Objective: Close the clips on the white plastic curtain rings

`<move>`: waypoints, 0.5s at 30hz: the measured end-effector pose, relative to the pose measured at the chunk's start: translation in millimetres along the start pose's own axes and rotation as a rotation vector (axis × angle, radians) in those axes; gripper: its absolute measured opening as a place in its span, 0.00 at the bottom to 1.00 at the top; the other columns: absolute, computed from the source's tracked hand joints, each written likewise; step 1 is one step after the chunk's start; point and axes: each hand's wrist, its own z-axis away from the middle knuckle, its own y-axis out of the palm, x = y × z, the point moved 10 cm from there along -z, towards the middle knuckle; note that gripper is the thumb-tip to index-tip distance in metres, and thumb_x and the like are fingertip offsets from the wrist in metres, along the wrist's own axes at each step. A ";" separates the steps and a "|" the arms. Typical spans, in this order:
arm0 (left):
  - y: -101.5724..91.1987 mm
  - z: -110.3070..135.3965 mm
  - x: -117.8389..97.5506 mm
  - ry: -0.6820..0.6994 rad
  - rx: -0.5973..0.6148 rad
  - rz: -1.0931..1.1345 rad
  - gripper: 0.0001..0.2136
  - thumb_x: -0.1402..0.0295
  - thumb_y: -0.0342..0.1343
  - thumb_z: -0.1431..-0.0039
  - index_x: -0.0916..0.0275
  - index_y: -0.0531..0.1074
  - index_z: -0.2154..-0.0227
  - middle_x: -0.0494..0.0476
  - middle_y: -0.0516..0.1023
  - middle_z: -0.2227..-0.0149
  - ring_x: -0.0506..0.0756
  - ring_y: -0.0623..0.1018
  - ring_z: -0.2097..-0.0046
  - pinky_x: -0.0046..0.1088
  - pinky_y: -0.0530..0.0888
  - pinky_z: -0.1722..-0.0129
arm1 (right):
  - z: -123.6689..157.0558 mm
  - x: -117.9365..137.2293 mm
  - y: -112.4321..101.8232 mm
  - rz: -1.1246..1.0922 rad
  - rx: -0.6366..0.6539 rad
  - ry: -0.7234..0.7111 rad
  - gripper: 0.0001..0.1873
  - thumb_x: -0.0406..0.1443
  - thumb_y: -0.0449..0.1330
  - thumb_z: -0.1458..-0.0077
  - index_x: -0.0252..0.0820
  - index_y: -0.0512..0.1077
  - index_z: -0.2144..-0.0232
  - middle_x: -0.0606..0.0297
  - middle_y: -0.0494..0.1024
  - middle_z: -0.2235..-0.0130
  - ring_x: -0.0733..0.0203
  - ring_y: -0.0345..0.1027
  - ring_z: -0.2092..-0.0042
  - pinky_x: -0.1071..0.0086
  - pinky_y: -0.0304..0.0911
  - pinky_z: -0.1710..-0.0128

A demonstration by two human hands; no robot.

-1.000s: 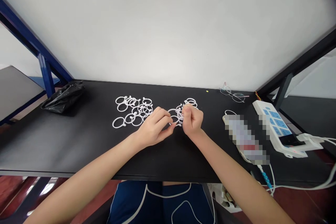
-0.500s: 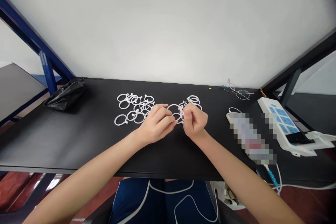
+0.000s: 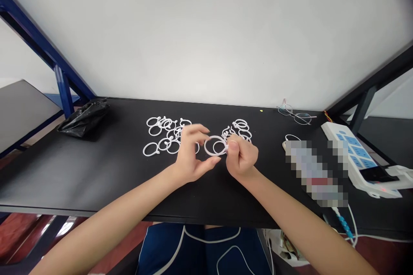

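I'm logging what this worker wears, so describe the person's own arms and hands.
The left forearm and right forearm are bare as far as the view shows, with no sleeves, cables or visible markings. The left hand and right hand are ungloved, with slender fingers; no watch or bracelet shows.

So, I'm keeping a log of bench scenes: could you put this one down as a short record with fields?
surface: black desk
right hand: closed in a fist, gripping a white ring that sticks out toward the left hand
left hand: open, thumb and fingers apart beside that ring; contact unclear
loose white rings: left cluster, partly behind the left hand; right cluster, beyond the right hand
far left: black plastic bag
right side: glasses, white power strip, pixelated device
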 end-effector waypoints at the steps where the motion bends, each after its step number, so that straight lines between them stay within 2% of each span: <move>1: 0.6 0.8 9.5 -0.095 -0.004 0.062 0.21 0.51 0.53 0.40 0.61 0.62 0.53 0.61 0.68 0.57 0.50 0.69 0.68 0.26 0.69 0.74 | 1.2 2.0 2.6 -0.002 0.013 -0.004 0.17 0.34 0.48 0.35 0.43 0.58 0.78 0.71 0.59 0.81 0.68 0.52 0.80 0.70 0.50 0.80; 3: 9.5 3.8 21.7 -0.227 0.059 0.198 0.28 0.44 0.52 0.43 0.62 0.61 0.51 0.59 0.68 0.60 0.47 0.65 0.73 0.23 0.65 0.78 | 3.6 5.7 9.2 0.004 0.048 -0.012 0.18 0.34 0.48 0.35 0.43 0.57 0.78 0.71 0.58 0.82 0.68 0.52 0.81 0.70 0.50 0.80; 5: 21.3 7.0 24.1 -0.289 0.164 0.293 0.24 0.45 0.49 0.40 0.63 0.65 0.55 0.51 0.67 0.70 0.46 0.62 0.76 0.23 0.62 0.78 | 5.3 7.5 14.3 -0.005 0.072 -0.014 0.18 0.35 0.48 0.35 0.43 0.57 0.78 0.72 0.57 0.82 0.68 0.52 0.81 0.71 0.50 0.80; 8: 24.7 9.1 23.8 -0.335 0.206 0.311 0.19 0.51 0.45 0.36 0.64 0.67 0.67 0.45 0.58 0.80 0.46 0.58 0.79 0.23 0.60 0.79 | 6.0 6.5 16.4 -0.037 0.081 -0.034 0.18 0.34 0.48 0.35 0.44 0.57 0.79 0.72 0.58 0.82 0.68 0.51 0.81 0.71 0.49 0.80; 10: 23.0 8.4 21.3 -0.325 0.203 0.289 0.19 0.54 0.43 0.34 0.64 0.67 0.70 0.46 0.59 0.81 0.46 0.58 0.79 0.23 0.59 0.79 | 5.6 4.4 13.9 -0.046 0.070 -0.067 0.19 0.34 0.47 0.35 0.44 0.56 0.80 0.71 0.57 0.82 0.67 0.50 0.81 0.70 0.49 0.80; 15: 17.4 4.3 15.5 -0.246 0.165 0.267 0.17 0.59 0.40 0.32 0.64 0.67 0.70 0.47 0.61 0.80 0.46 0.59 0.79 0.23 0.60 0.78 | 3.3 4.0 8.4 -0.091 0.051 -0.143 0.20 0.35 0.46 0.35 0.44 0.54 0.81 0.71 0.54 0.83 0.67 0.49 0.81 0.69 0.48 0.80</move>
